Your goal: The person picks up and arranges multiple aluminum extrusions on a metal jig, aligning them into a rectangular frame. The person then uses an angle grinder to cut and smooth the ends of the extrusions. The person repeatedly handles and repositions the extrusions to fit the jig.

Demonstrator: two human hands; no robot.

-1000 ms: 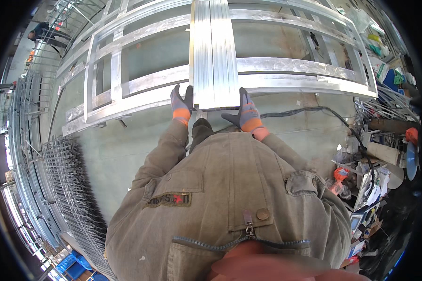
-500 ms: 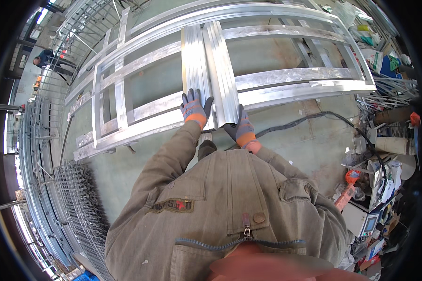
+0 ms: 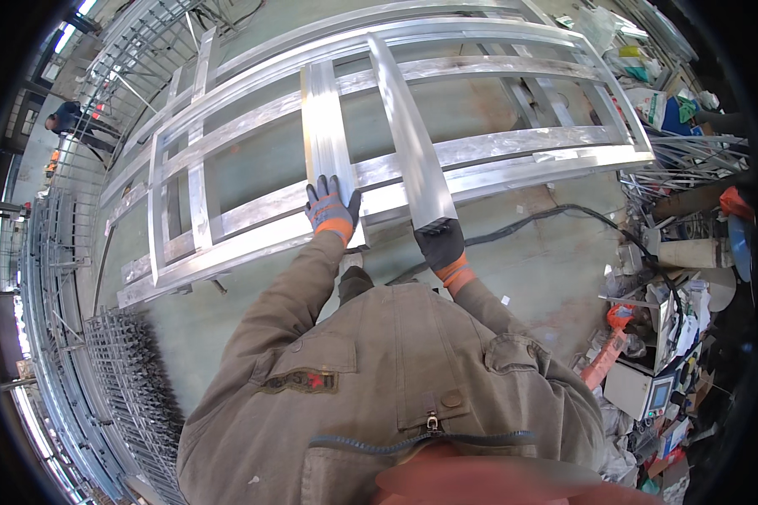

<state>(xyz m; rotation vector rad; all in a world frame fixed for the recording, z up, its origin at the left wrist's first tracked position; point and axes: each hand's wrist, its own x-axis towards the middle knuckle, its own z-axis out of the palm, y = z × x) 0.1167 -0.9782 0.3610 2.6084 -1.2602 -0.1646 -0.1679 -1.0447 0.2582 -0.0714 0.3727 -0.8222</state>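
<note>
Two silver aluminium profiles lie across a welded metal frame (image 3: 497, 181). My left hand (image 3: 333, 215), in a grey and orange work glove, rests flat with fingers spread on the left aluminium profile (image 3: 327, 126). The right aluminium profile (image 3: 408, 143) slants away from me, its near end raised off the frame. My right hand (image 3: 440, 250), gloved in black and orange, is closed around that near end, and the fingertips are partly hidden. A gap separates the two profiles, wider at the near side.
A black cable (image 3: 547, 215) curves over the floor on the right. A control box with a screen (image 3: 640, 391) stands among scraps at lower right. Racks of long metal bars (image 3: 55, 286) line the left side. Another person (image 3: 72, 118) bends over at far left.
The right profile has turned over, its near end raised and moved right with my right hand. The left profile sits apart from it now. My left hand stays on the left profile.
</note>
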